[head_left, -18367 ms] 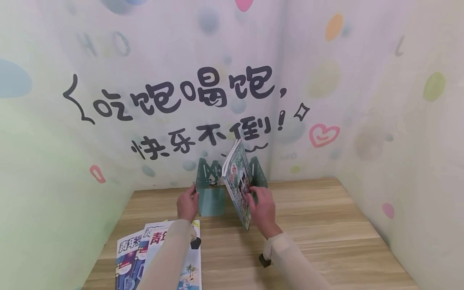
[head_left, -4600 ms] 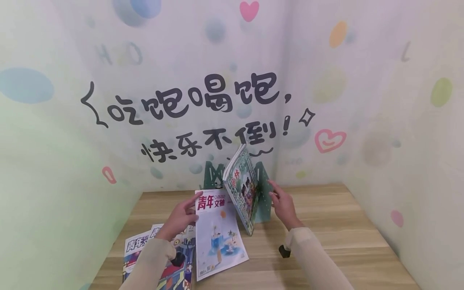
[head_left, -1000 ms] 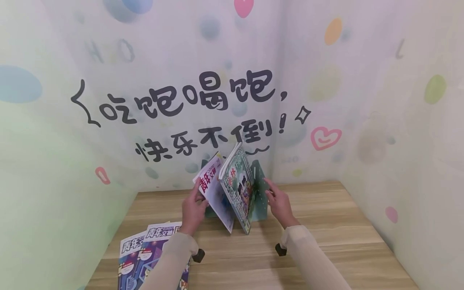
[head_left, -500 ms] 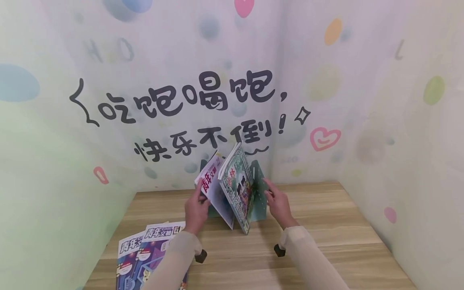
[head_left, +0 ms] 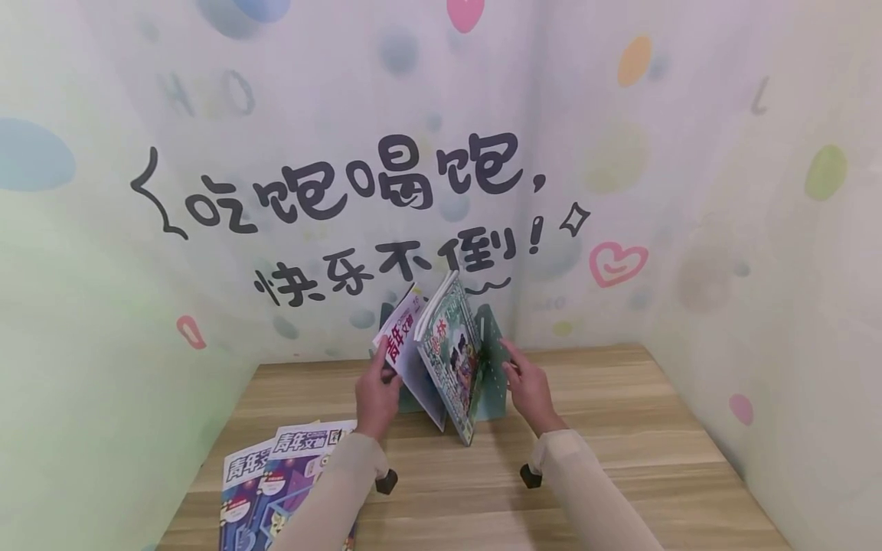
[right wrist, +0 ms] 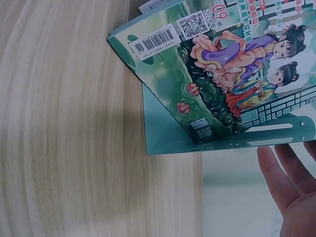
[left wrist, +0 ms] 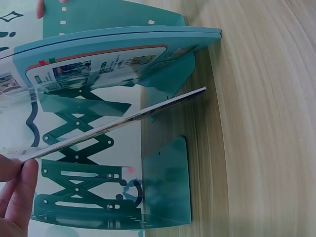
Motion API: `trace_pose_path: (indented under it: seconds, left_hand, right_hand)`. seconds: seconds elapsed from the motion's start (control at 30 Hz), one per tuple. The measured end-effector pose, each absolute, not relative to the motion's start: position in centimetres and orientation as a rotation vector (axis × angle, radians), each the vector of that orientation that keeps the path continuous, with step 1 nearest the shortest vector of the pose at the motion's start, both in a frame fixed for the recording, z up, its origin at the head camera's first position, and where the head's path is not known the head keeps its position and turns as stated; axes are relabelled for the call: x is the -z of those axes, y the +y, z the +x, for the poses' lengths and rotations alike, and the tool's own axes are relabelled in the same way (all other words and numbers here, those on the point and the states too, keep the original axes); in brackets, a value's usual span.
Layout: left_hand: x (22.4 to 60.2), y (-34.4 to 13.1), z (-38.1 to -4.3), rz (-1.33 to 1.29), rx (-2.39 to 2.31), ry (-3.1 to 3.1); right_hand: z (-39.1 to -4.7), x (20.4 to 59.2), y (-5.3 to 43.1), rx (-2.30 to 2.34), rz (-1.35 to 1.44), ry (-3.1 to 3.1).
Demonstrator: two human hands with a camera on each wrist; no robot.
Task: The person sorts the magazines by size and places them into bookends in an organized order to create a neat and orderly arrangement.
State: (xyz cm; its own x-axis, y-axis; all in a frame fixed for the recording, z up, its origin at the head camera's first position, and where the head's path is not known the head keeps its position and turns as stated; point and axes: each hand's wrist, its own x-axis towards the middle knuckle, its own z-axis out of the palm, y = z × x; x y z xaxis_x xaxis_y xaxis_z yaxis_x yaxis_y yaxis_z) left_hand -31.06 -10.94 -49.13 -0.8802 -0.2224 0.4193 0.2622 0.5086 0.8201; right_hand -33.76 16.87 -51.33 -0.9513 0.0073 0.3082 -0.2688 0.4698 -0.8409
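Observation:
My left hand (head_left: 377,398) pinches a thin magazine (head_left: 406,344) with red title characters near its upper left edge. The magazine leans upright inside a green expandable bookend (left wrist: 79,173), whose crossed slats show in the left wrist view. Beside it stands a thicker green magazine (head_left: 451,352) with illustrated figures, tilted and apart from the thin one at the front. My right hand (head_left: 532,390) touches the bookend's right end panel (head_left: 493,360) with extended fingers. In the right wrist view, its fingertips (right wrist: 266,155) lie right at the panel's outer side.
Purple-blue magazines (head_left: 292,474) lie overlapping at the front left of the wooden table (head_left: 586,459), partly covered by my left sleeve. A patterned wall (head_left: 344,92) with large black characters rises directly behind the bookend.
The thin magazine, in front of the bookend several seconds ago, now stands inside it. Over the last second my left hand has slid it slightly right and back. My right hand stays at the panel.

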Motion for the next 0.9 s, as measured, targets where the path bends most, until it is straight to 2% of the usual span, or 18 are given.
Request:
trace_pose_path:
  seconds: [0.9]
  left_hand:
    - [49.73, -11.06, -31.17, 0.004, 1.307, -2.288]
  right_hand:
    - [-33.64, 51.32, 16.96, -1.471, 0.226, -2.454]
